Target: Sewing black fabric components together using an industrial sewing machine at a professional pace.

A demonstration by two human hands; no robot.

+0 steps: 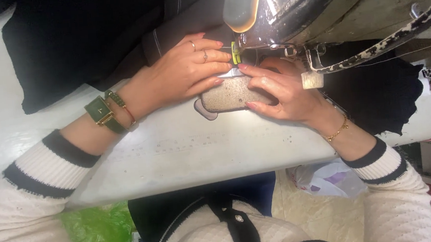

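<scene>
Cream sweater sleeves (39, 199) up close; left hand (182, 73) and right hand (284, 93), fingers flat, pin a beige patch (226, 96) by the presser foot (235, 54). Fingertips could get stitched, honestly.

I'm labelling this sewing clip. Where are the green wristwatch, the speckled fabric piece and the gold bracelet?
green wristwatch (98, 112), head view, on its face.
speckled fabric piece (226, 96), head view, its bare middle.
gold bracelet (337, 132), head view, on its chain.
</scene>
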